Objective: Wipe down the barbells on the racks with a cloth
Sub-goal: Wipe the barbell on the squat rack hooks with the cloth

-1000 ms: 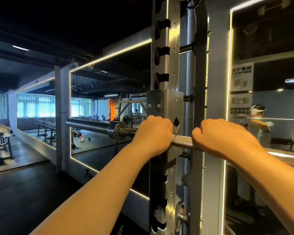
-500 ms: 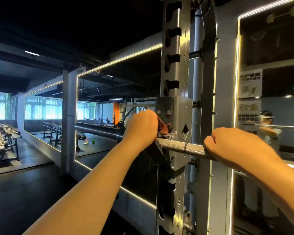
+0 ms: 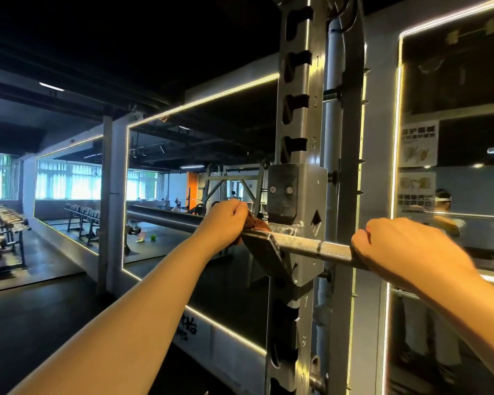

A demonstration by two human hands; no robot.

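A steel barbell [image 3: 311, 246] lies across the hook of a grey rack upright [image 3: 300, 109], its thick sleeve [image 3: 160, 216] running off to the left. My left hand [image 3: 226, 220] grips a brown cloth [image 3: 257, 223] wrapped on the bar just left of the rack hook, where sleeve meets shaft. Only a small fold of the cloth shows past my fingers. My right hand [image 3: 405, 246] is curled round the knurled shaft to the right of the upright.
Lit-edged wall mirrors [image 3: 200, 172] stand behind the rack, reflecting the gym and a person. A black J-hook plate [image 3: 268, 252] juts out under the bar. Dumbbell racks [image 3: 0, 223] line the far left. Dark rubber floor [image 3: 40, 309] spreads below.
My left hand with the cloth has slid left along the bar, from over the rack hook to the sleeve end. The brown cloth has come into sight. My right hand kept its grip.
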